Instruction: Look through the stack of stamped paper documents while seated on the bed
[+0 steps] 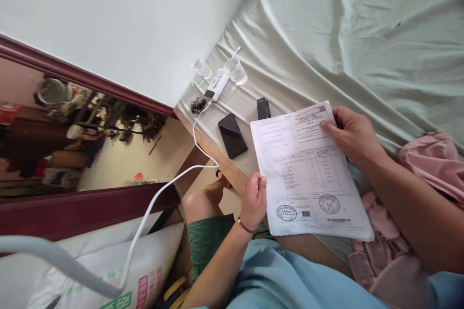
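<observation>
I hold a stack of printed paper sheets (pixel 308 174) with tables and round stamps over my lap. My left hand (pixel 253 200) grips the sheets' left edge, a red cord around its wrist. My right hand (pixel 353 135) pinches the upper right corner, thumb on top. The papers hang above the edge of a bed covered by a pale green sheet (pixel 348 34).
A black phone (pixel 232 135) and a small black device (pixel 263 107) lie on the bed by the papers. A white gadget (pixel 217 84) with a white cable (pixel 152 207), small clear containers and dark bits sit near the wall. Pink cloth (pixel 427 164) lies at right, printed sacks (pixel 145 270) below left.
</observation>
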`<state>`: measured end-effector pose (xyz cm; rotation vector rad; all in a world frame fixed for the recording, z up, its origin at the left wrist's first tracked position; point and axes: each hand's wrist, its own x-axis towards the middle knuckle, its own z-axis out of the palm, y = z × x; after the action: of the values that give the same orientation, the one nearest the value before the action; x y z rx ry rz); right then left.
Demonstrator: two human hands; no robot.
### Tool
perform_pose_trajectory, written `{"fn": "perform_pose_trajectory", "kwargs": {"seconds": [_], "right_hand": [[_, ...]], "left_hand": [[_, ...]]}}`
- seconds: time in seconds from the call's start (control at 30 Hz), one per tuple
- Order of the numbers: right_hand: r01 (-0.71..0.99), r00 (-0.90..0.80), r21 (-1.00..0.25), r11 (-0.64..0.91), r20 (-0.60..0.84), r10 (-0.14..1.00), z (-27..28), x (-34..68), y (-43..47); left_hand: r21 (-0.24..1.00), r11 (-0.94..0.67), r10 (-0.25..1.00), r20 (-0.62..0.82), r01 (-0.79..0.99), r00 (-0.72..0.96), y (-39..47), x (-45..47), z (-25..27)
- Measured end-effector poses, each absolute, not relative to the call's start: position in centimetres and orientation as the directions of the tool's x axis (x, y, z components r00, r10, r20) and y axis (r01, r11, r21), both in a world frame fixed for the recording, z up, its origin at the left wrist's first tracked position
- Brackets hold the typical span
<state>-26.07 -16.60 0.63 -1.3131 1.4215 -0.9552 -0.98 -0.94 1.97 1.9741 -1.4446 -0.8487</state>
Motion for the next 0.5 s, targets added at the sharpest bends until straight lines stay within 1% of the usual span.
{"fn": "perform_pose_trajectory", "kwargs": {"seconds": [0.07, 0.1, 0.17, 0.23, 0.3, 0.33, 0.37, 0.43, 0.47, 0.5], "right_hand": [[-0.263, 0.035, -0.956, 0.132, -0.146, -0.989, 0.8, -26.1, -16.6], [-0.273, 0.046, -0.953, 0.134, -0.152, -0.987, 0.9, -26.1, -16.5], [-0.316, 0.069, -0.941, 0.121, -0.150, -0.986, 1.2, -26.1, -16.5], [-0.384, 0.081, -0.918, 0.096, -0.138, -0.987, 1.5, -26.2, -16.6], [-0.446, 0.077, -0.891, 0.085, -0.133, -0.988, 1.8, -26.2, -16.6], [-0.465, 0.075, -0.881, 0.085, -0.135, -0.988, 1.8, -26.2, -16.6], [-0.473, 0.077, -0.877, 0.086, -0.138, -0.987, 1.8, -26.1, -16.6], [-0.465, 0.087, -0.880, 0.090, -0.147, -0.985, 1.7, -26.1, -16.6], [-0.459, 0.093, -0.884, 0.092, -0.151, -0.984, 1.7, -26.1, -16.6], [-0.456, 0.099, -0.885, 0.092, -0.153, -0.983, 1.6, -26.1, -16.6]], "left_hand": [[0.738, -0.304, -0.951, -0.205, -0.602, 0.230, -0.4, -0.9, 1.9], [0.743, -0.335, -0.942, -0.250, -0.579, 0.224, 0.1, -0.8, 2.0], [0.747, -0.429, -0.901, -0.395, -0.507, 0.181, 1.7, 0.2, 2.3], [0.701, -0.553, -0.809, -0.580, -0.451, 0.092, 3.9, 2.6, 3.2], [0.580, -0.653, -0.685, -0.727, -0.486, 0.053, 6.1, 6.8, 4.7], [0.480, -0.698, -0.603, -0.795, -0.531, 0.074, 6.9, 9.5, 5.7], [0.355, -0.732, -0.508, -0.853, -0.581, 0.120, 7.4, 12.4, 6.9], [0.131, -0.764, -0.398, -0.867, -0.632, 0.301, 6.9, 18.5, 9.7], [0.087, -0.760, -0.426, -0.816, -0.644, 0.392, 5.9, 21.2, 11.2], [0.090, -0.752, -0.504, -0.717, -0.653, 0.481, 4.2, 23.4, 12.6]]}}
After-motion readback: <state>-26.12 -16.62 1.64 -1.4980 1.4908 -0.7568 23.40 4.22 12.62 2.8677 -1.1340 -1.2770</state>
